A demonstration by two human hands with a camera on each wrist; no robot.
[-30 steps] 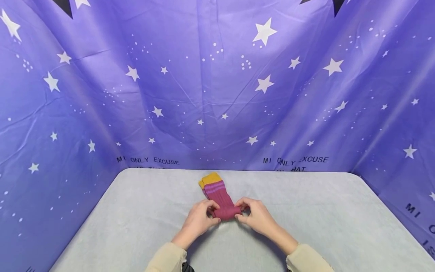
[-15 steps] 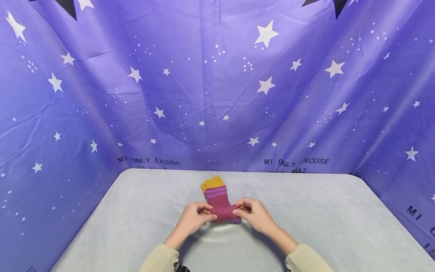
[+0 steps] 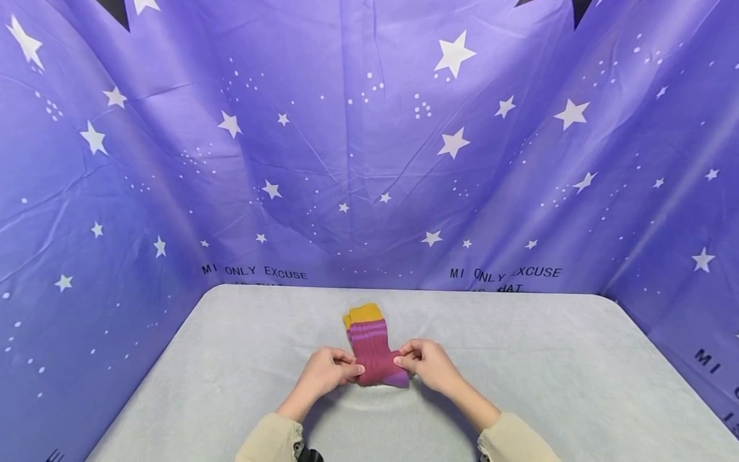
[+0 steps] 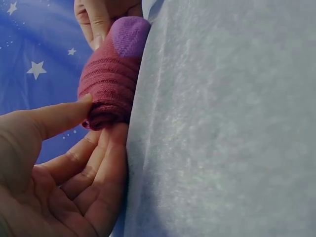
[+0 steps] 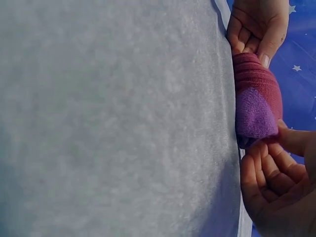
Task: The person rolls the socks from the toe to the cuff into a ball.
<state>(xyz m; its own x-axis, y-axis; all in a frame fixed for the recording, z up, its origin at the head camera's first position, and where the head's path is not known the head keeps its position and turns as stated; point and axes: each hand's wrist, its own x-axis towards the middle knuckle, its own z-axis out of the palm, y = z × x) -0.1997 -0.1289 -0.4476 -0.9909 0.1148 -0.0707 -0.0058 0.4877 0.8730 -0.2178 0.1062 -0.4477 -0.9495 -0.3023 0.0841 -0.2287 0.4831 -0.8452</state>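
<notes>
Both of your hands are on the maroon ribbed socks, which lie near the middle of the pale cloth-covered table, in front of you. Your left hand pinches their left side near the bottom fold, thumb on one face and fingers on the other; your right hand pinches the opposite side, just above the purple patch. Gripping both ends at about the same level probably keeps the fold straight, so neither side runs ahead. From the left wrist, the end nearest that hand shows layers curled over each other, so the pinch there likely stops them springing loose. The purple stripes and mustard cuff lie away from you, which seems to leave the near end within easy reach. A second cuff edge peeks out at the left, suggesting one sock is stacked on another, slightly offset. Your beige sleeves stop short of the hands, leaving your fingers unobstructed.
</notes>
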